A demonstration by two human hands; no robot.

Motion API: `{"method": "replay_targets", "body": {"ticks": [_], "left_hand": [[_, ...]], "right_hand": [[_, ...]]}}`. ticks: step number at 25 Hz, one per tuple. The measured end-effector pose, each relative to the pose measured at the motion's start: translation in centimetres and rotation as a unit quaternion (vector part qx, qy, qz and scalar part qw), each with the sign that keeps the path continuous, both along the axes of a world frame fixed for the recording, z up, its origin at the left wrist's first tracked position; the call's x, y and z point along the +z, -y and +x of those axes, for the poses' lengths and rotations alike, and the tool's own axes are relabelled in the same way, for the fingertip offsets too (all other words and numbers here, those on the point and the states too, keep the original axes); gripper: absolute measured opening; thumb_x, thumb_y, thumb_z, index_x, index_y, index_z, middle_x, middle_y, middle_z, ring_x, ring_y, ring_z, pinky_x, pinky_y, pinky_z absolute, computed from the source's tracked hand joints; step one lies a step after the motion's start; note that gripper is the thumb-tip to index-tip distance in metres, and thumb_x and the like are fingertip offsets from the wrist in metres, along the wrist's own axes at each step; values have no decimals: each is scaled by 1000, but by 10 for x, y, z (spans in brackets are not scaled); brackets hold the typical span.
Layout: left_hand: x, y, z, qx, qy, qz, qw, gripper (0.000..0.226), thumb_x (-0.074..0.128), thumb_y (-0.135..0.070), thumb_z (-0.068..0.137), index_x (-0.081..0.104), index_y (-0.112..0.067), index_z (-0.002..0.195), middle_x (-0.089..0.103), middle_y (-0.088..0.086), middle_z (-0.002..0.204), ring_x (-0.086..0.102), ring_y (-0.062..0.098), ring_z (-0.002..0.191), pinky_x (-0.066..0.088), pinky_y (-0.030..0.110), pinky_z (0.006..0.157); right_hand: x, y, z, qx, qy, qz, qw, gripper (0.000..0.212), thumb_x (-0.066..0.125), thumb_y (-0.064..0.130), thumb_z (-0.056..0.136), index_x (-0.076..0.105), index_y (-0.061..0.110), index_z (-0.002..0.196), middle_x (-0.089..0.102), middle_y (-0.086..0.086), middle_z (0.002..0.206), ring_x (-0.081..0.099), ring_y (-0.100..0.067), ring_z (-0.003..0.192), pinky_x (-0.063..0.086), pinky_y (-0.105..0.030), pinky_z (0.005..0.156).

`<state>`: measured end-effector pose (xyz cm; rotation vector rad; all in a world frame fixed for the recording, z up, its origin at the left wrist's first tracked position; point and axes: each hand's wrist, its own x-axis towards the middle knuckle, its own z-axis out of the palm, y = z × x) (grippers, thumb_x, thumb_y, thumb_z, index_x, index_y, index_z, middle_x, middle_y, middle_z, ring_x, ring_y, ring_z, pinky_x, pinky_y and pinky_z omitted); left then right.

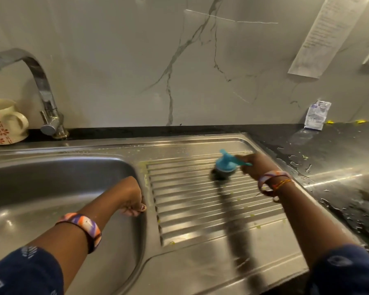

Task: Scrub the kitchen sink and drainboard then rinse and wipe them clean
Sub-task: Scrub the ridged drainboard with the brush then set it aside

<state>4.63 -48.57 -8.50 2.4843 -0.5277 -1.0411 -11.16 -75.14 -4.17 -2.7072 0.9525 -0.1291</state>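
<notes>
Two hands: both over the steel unit, one at the basin edge, one on the drainboard.
Brush [224, 167]: blue handle, dark head pressed on the upper ridges of the drainboard [200, 209]; blurred.
Right hand [254, 165]: fingers wrapped round the brush handle; bangles and threads on the wrist.
Left hand [131, 199]: fingers curled, resting on the rim between sink [51, 188] and drainboard; whether they grip the rim I cannot tell.
Drainboard: right of the sink, small yellow-green flecks on its ridges and border.
Tap [41, 90]: behind the sink, spout arched to the left.
Mug [3, 122]: cream, red flowers, left of the tap.
Counter [339, 150]: dark, wet, right of the drainboard.
Packet [316, 114]: white, leaning on the marble wall.
Paper [326, 35]: stuck on the wall, upper right.
</notes>
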Motion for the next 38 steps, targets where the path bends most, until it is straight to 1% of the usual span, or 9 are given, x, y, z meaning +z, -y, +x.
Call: {"method": "replay_targets", "body": {"ticks": [3,7,10,15,19,22,25,30,38], "left_hand": [[-4,2,7,14,-29,-11,999,22,58,3,88,50,-5,69,55,5,62,53,8,44,45,13,40],[-11,0,7,13,-72,-5,997,27,54,-5,93,51,-8,67,55,6,68,55,12,67,48,21,62],[-10,-4,4,39,-85,-43,995,25,54,-2,92,52,-5,68,56,8,67,52,10,60,45,19,58],[-9,-10,0,55,-93,-56,993,23,56,1,90,51,-3,69,55,9,66,52,11,61,45,20,58],[-6,-10,-2,62,-82,-58,993,19,58,-1,90,55,-3,71,55,10,63,53,10,53,46,19,50],[-3,-6,0,44,-62,-30,997,21,59,-3,90,56,-4,69,56,8,62,52,8,45,43,15,39],[-5,1,6,37,-77,2,996,25,56,-3,92,53,-6,68,55,7,64,52,10,55,45,16,48],[-11,5,11,38,-73,28,996,21,57,-6,92,54,-6,71,57,6,66,54,10,58,46,15,52],[-22,-9,-1,112,-103,-41,988,28,54,-5,94,55,-1,67,58,4,41,56,8,41,47,18,44]], "right_hand": [[5,50,-27,-156,-21,-3,988,40,53,9,91,56,16,130,63,-17,109,56,-26,88,42,-30,80],[3,46,-24,-193,0,21,981,40,52,7,91,53,5,131,60,-22,113,57,-33,99,43,-36,88],[-5,-21,0,-113,50,34,992,32,50,11,94,57,0,123,62,-23,114,58,-32,101,43,-34,85],[-29,-146,56,123,109,58,985,34,46,19,93,60,19,124,67,-15,113,61,-32,107,48,-35,89],[-27,-122,52,148,85,84,982,38,50,20,94,54,24,131,66,-14,115,61,-28,108,47,-34,92],[-20,-50,14,65,70,54,994,35,51,17,94,57,17,129,67,-15,111,63,-27,102,47,-33,87],[-9,26,-26,-99,49,39,993,31,50,15,95,60,7,123,64,-16,96,55,-18,74,44,-28,69],[-3,56,-41,-223,68,56,971,33,49,13,95,58,4,126,63,-21,113,53,-27,84,41,-33,74],[-46,-136,23,77,151,78,982,34,41,26,97,63,14,121,69,-16,107,63,-31,102,50,-35,84]]}}
